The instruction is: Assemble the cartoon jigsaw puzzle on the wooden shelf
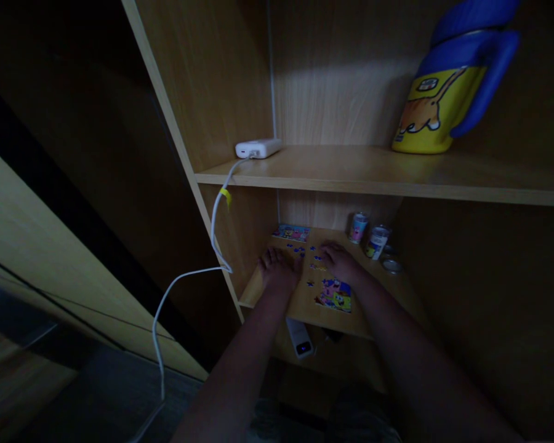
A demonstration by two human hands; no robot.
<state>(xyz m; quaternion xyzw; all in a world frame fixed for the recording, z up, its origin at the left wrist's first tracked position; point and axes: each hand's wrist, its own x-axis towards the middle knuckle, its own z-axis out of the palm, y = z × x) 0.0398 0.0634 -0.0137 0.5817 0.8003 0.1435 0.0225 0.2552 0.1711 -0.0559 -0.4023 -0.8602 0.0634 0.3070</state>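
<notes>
Both my hands rest on a low wooden shelf inside a cabinet. My left hand lies flat, fingers spread, near loose blue puzzle pieces. My right hand also lies palm down with fingers stretched toward the loose pieces. A partly built cartoon puzzle sits just in front of my right hand. Another joined puzzle section lies at the back of the shelf. Neither hand visibly holds a piece.
Two small printed cans and a round lid stand at the shelf's back right. On the upper shelf are a white power bank with a cable hanging down, and a yellow-blue jug. A small device lies below.
</notes>
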